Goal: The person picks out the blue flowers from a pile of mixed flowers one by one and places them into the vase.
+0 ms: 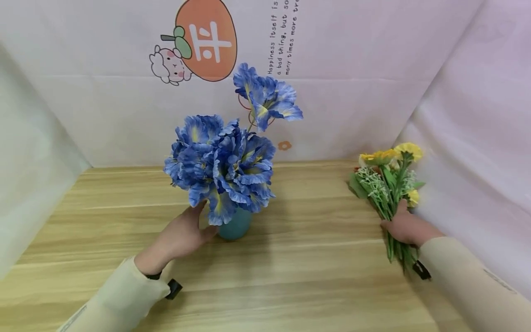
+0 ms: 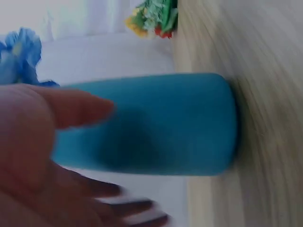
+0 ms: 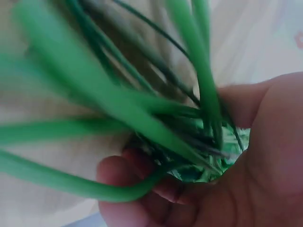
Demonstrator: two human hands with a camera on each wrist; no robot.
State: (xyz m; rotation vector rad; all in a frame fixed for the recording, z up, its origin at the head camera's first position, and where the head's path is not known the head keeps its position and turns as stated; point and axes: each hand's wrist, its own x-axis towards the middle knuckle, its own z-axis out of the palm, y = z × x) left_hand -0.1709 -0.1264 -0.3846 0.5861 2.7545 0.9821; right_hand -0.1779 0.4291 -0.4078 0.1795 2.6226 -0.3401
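Note:
A teal vase (image 1: 235, 226) stands upright on the wooden table, filled with big ruffled blue artificial flowers (image 1: 232, 166); one bloom rises above the others. My left hand (image 1: 182, 235) is at the vase's left side. In the left wrist view its thumb (image 2: 83, 109) lies in front of the vase (image 2: 175, 123) and the other fingers are extended past it; whether they touch is unclear. At the table's right side, my right hand (image 1: 408, 227) grips the stems of a bouquet with yellow and small white blooms (image 1: 381, 180). In the right wrist view its fingers curl round the green stems (image 3: 109, 99).
A white cloth backdrop (image 1: 340, 106) with an orange fruit print rises behind the table (image 1: 298, 276). Pale cloth walls stand at the left and right (image 1: 469, 175). Wood surface lies between the vase and the bouquet.

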